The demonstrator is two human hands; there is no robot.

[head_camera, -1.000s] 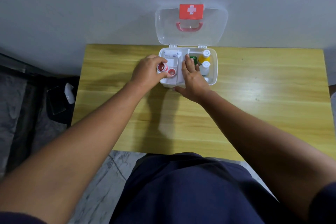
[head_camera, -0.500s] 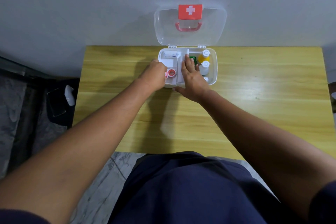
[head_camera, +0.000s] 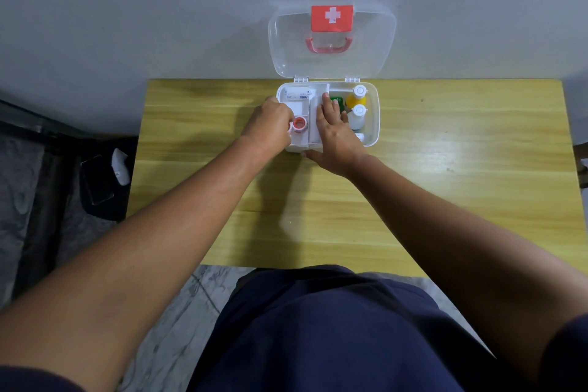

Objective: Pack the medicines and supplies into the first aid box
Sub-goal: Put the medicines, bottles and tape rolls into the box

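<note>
The first aid box (head_camera: pixel 372 137) sat on the bench (head_camera: pixel 445 194) with its clear lid (head_camera: pixel 286 51) propped open against the wall, likely to free both hands. The left hand (head_camera: pixel 270 129) was curled at the box's left compartment, fingers closed on a red-and-white tape roll (head_camera: pixel 298 123), apparently seating it. The right hand (head_camera: pixel 335 134) lay flat and open over the box's middle, probably steadying it. Two white-capped bottles (head_camera: pixel 358 105) stood in the box's right side.
</note>
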